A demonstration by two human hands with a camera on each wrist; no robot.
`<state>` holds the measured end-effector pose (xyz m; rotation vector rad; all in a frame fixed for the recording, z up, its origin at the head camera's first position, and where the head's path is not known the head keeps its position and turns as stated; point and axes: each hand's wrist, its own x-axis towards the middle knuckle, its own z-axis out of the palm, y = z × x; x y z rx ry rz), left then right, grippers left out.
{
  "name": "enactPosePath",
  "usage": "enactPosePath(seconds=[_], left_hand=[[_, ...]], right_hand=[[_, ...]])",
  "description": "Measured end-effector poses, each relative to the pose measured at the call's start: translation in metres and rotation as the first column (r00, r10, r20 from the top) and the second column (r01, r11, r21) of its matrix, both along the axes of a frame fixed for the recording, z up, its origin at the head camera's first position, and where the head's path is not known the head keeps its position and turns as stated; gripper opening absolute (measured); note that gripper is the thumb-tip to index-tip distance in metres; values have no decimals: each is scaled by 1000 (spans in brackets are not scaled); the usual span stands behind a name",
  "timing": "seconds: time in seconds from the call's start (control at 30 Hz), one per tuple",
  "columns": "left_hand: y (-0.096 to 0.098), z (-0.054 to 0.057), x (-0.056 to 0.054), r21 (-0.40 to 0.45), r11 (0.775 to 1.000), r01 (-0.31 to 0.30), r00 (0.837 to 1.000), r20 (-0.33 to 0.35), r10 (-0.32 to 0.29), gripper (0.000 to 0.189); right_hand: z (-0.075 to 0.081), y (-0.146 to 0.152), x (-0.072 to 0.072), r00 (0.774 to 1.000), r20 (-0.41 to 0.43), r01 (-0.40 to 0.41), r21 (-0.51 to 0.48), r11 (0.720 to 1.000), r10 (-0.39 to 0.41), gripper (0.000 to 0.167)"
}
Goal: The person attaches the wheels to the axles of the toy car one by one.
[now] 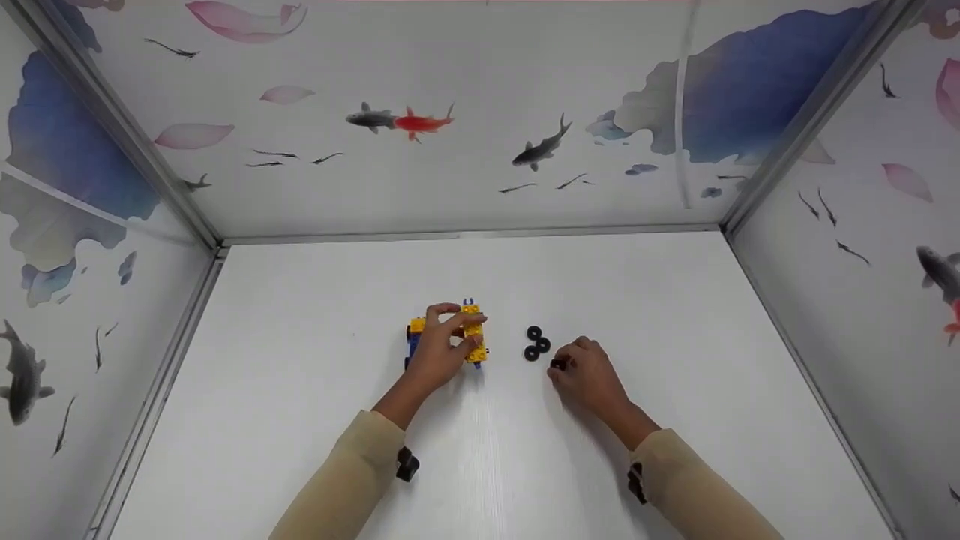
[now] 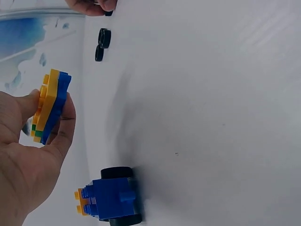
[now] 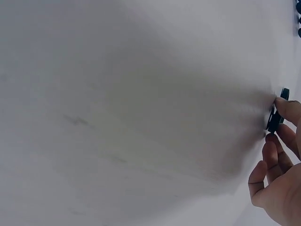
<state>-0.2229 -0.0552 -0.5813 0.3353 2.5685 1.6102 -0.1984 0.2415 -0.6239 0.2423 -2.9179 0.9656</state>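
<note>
My left hand [image 1: 435, 349] grips a flat toy-brick piece [image 1: 472, 330], yellow with studs on one face and blue on the other; the left wrist view shows it edge-on between thumb and fingers. Beside that hand on the table stands a blue and yellow toy-brick vehicle [image 2: 113, 197] with black wheels, partly hidden by the hand in the head view. My right hand [image 1: 592, 375] pinches a small black toy wheel [image 3: 273, 121] between thumb and fingers, low over the table. Just left of it, three black wheels [image 1: 534, 343] lie close together.
The white tabletop [image 1: 480, 450] reaches back to a metal-edged rear wall [image 1: 450, 187]. Patterned panels [image 1: 75, 300] close in the left and right sides.
</note>
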Motion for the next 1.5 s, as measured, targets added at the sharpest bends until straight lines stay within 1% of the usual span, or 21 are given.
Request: enactPosePath(seconds=[0.1,0.2,0.33,0.43,0.6,0.8,1.0,1.1,1.3,1.5], left_hand=[[0,0,1,24,1000,-19,999,38,18,39],[-1,0,1,57,998,-39,997,76,35,53],[-2,-2,1,129,989,-74,989,139,56,71],[-3,-3,1,171,981,-93,981,185,61,77],[-4,-5,6,196,976,-92,973,226,46,77],[-4,-4,12,223,971,-83,967,255,24,68],[-3,-5,13,262,959,-110,954,299,28,63],[-3,-6,15,270,956,-114,953,300,29,62],[-1,-5,19,250,960,-128,947,319,43,60],[1,-5,21,276,950,-146,937,347,43,62]], right_hand=[[0,1,-1,1000,-7,-22,2,1000,22,20],[1,2,0,1000,6,-29,-11,1000,29,23],[4,2,-1,1000,9,-28,-28,999,28,27],[6,0,-2,1000,-3,-27,-28,999,27,29],[8,-3,-5,1000,-15,-27,-28,999,27,31],[10,-8,-6,999,-27,-34,-75,997,32,32],[15,-13,-6,996,-56,-76,-125,989,69,34],[16,-16,-6,994,-64,-92,-146,985,83,33],[18,-21,-7,995,-61,-90,-167,982,81,35],[20,-28,-8,995,-49,-90,-176,980,83,36]])
